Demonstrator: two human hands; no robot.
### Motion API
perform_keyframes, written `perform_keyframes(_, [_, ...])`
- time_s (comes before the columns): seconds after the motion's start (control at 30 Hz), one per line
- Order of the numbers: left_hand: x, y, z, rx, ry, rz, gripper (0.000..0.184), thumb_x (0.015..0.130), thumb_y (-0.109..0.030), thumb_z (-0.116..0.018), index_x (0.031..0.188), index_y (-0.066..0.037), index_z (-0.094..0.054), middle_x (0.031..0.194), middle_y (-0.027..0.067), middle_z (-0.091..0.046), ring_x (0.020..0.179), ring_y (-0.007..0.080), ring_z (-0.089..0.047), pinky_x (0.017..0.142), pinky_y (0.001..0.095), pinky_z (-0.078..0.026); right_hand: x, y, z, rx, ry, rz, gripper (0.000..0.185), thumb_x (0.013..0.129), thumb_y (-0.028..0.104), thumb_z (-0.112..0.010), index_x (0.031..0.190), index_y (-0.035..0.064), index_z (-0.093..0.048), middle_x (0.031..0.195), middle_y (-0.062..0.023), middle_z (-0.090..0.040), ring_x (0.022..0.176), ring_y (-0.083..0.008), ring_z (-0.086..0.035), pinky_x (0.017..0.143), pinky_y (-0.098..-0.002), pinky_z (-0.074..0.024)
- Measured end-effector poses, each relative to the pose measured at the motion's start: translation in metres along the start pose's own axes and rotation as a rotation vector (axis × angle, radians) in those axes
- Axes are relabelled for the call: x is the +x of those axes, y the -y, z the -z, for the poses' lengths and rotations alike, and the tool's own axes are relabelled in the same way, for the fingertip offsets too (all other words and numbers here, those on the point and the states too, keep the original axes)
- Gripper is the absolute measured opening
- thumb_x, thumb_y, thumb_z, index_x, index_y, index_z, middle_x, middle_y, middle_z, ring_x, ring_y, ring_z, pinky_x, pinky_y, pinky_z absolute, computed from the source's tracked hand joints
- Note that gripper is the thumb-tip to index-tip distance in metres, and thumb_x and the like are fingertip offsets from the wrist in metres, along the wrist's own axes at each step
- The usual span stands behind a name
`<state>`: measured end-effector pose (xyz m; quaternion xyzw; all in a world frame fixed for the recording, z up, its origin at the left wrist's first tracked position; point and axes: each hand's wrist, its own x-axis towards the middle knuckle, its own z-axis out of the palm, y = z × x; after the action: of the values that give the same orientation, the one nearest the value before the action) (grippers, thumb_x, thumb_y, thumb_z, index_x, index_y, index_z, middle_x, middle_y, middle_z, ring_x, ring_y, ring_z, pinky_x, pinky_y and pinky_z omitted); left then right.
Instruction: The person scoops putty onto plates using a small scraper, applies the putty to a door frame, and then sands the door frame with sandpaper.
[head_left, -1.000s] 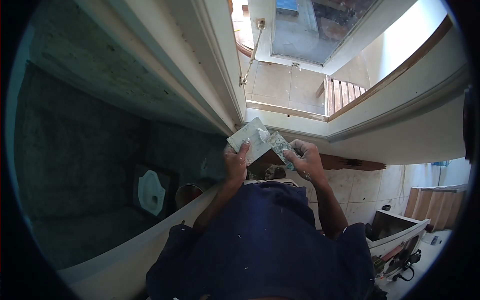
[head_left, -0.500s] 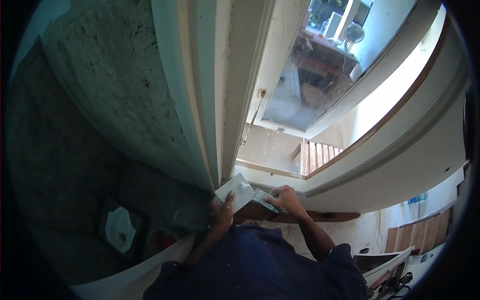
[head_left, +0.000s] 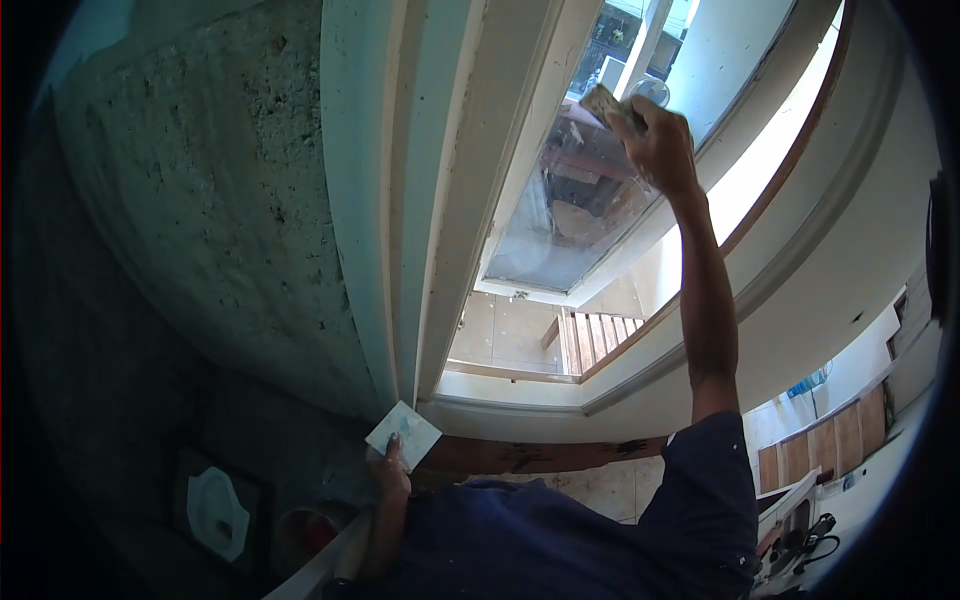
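Note:
My left hand (head_left: 393, 468) grips a white square board (head_left: 408, 432), its thumb lying on top where there is a greyish smear. The board is held low, close to the foot of the door frame (head_left: 455, 200). Raised high at the upper right, my right hand (head_left: 658, 148) is closed around a putty knife (head_left: 603, 104) with a wide, pale, smeared blade. From this view the knife overlaps the glass pane of the window (head_left: 590, 190); whether it touches anything I cannot tell. Its handle is mostly hidden by the fingers.
A rough, pitted cement wall (head_left: 220, 170) rises on the left. Below it are a white squat toilet (head_left: 217, 513) and a red-toned bucket (head_left: 318, 528). A slatted wooden bench (head_left: 595, 335) shows beyond the opening. A reddish-brown wooden strip (head_left: 560, 455) runs below the sill.
My right hand has swung up and away from the board with the putty knife, arm now outstretched. My left hand and the board have shifted down and left. The view has tilted slightly.

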<state>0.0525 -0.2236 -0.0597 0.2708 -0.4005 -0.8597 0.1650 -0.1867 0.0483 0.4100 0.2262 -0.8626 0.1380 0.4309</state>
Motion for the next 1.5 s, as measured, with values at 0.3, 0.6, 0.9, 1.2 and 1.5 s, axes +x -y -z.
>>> perform_keyframes(0.3, [0.008, 0.003, 0.022, 0.0, -0.136, 0.045, 0.03, 0.082, -0.002, -0.062, 0.11, 0.002, -0.052, 0.103, 0.0096, -0.059, 0.093, 0.021, -0.059, 0.078, 0.0323, -0.049, 0.064, 0.004, 0.003, -0.144, 0.076, 0.109, 0.027, 0.085, 0.03, -0.06, 0.075, 0.0051, -0.061, 0.062, -0.0085, -0.061, 0.051, -0.0154, -0.053, 0.053, -0.0324, -0.0449])
perform_keyframes(0.6, [0.011, 0.003, 0.013, -0.066, -0.125, 0.05, 0.031, 0.081, -0.003, -0.063, 0.11, 0.002, -0.051, 0.103, 0.0093, -0.059, 0.093, 0.0209, -0.059, 0.079, 0.032, -0.049, 0.053, 0.008, -0.001, -0.24, -0.044, 0.097, 0.027, 0.08, 0.026, -0.062, 0.064, 0.0043, -0.058, 0.059, -0.0121, -0.06, 0.053, -0.0266, -0.06, 0.054, -0.0375, -0.0462])
perform_keyframes(0.9, [0.017, 0.014, 0.013, 0.008, -0.13, 0.092, 0.033, 0.081, -0.004, -0.063, 0.111, 0.002, -0.051, 0.102, 0.0099, -0.059, 0.092, 0.0216, -0.06, 0.079, 0.0328, -0.049, 0.057, 0.018, -0.009, -0.312, -0.115, 0.036, 0.024, 0.078, 0.024, -0.062, 0.064, 0.005, -0.062, 0.06, -0.0112, -0.063, 0.053, -0.0239, -0.062, 0.056, -0.0366, -0.0488])
perform_keyframes(1.2, [0.013, 0.016, 0.018, 0.01, -0.142, 0.123, 0.034, 0.08, -0.005, -0.065, 0.111, 0.001, -0.052, 0.104, 0.0099, -0.059, 0.093, 0.0217, -0.059, 0.08, 0.033, -0.049, 0.054, 0.016, -0.019, -0.231, 0.03, 0.014, 0.023, 0.076, 0.026, -0.064, 0.065, 0.007, -0.062, 0.058, -0.0114, -0.061, 0.052, -0.0237, -0.061, 0.054, -0.0377, -0.0471])
perform_keyframes(1.5, [0.014, 0.028, 0.026, 0.012, -0.146, 0.122, 0.035, 0.08, -0.004, -0.064, 0.112, 0.001, -0.05, 0.104, 0.0094, -0.059, 0.095, 0.0224, -0.059, 0.083, 0.0338, -0.047, 0.058, 0.037, -0.017, -0.266, -0.013, 0.023, 0.022, 0.076, 0.025, -0.061, 0.066, 0.0052, -0.064, 0.06, -0.0143, -0.062, 0.056, -0.0293, -0.063, 0.058, -0.0401, -0.0493])
